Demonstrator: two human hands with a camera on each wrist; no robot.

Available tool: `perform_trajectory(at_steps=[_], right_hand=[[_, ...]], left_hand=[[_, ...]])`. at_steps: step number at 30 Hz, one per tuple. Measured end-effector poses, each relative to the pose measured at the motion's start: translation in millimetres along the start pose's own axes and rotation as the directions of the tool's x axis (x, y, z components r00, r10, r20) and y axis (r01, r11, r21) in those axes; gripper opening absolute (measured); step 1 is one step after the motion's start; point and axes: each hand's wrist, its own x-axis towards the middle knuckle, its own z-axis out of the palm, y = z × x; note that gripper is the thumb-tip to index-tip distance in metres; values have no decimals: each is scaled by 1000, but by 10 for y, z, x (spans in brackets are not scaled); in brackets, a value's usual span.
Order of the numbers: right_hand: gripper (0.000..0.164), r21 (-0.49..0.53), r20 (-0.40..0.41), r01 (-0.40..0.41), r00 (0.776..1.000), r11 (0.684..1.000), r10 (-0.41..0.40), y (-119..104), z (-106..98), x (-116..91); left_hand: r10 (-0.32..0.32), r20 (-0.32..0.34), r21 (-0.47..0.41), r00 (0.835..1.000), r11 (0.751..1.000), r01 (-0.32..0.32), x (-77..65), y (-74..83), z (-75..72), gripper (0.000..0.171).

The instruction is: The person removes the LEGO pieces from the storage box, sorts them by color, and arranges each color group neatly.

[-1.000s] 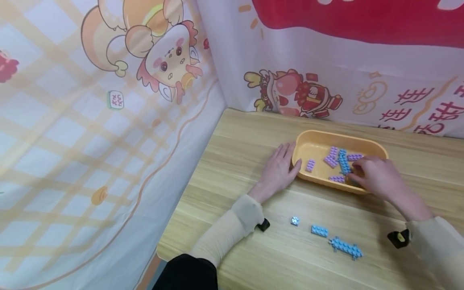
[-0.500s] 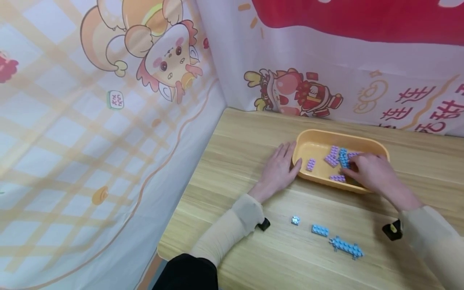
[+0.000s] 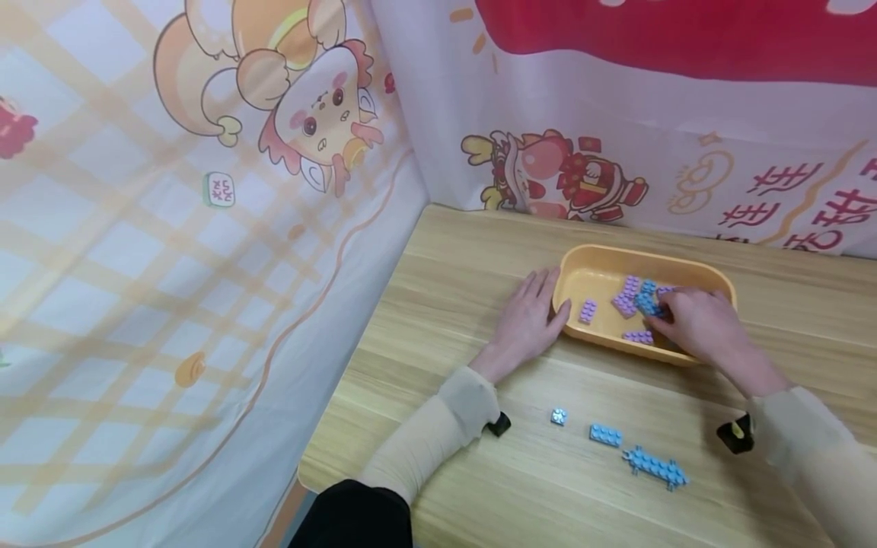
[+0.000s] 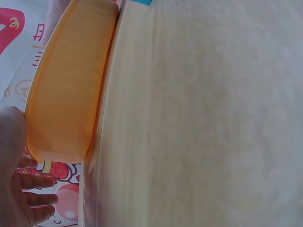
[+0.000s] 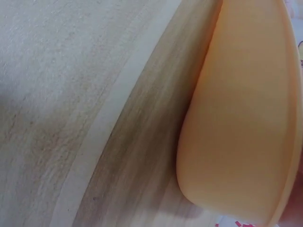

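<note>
1. Tray (image 3: 594, 285) sits on table (image 3: 425, 320); all places below rel. to it, L/R as the person has them.
2. R hand (image 3: 709, 327): over tray's R half, fingers bent, thumb + index apparently pinching blue brick (image 3: 646, 304). Fingertips partly hidden & R wrist view shows mostly tray wall, so exact grip unclear.
3. Blue brick: inside tray, a bit R of centre; more blue just behind, can't tell if joined.
4. L hand (image 3: 522, 316): at tray's L end, fingers extended, thumb by rim, gripping nothing.
5. Purple bricks (image 3: 624, 304): mid-tray, plus one nr L end, one by near wall, one partly behind R hand.
6. Outside tray, near side, L to R: small blue (image 3: 558, 416), mid blue (image 3: 606, 434), blue strip (image 3: 655, 466) w/ side bits.
7. Handling (guess): blue brick prob. light, stiff plastic, smooth so slightly slippery; not fragile, tho a joined stack could pop apart. Best hold: thumb + index on opp. sides, clear of studs. Tray prob. light too, may slide if bumped; steady by L rim.
</note>
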Motion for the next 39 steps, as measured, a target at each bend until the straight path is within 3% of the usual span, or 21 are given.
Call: perform_trajectory(at_steps=[11,20,27,34,39], right_hand=[[30,47,-174,88,982,995,-78,27,-110,-224],[24,74,-337,116,938,990,-85,-27,-302,-501],[29,63,-346,83,936,995,-56,-120,-392,-704],[30,9,-386,122,916,992,-109,-183,-413,-841],[32,18,-363,90,929,996,-77,-204,-406,-910]], left_hand=[[-6,6,0,1000,1000,6,-39,10,2,72],[0,1,-5,1000,1000,0,-33,19,-6,71],[4,4,-5,1000,1000,-4,-16,15,-9,71],[9,-6,-5,1000,1000,-9,-10,15,-18,71],[6,-1,-8,1000,1000,-6,-9,19,-23,71]])
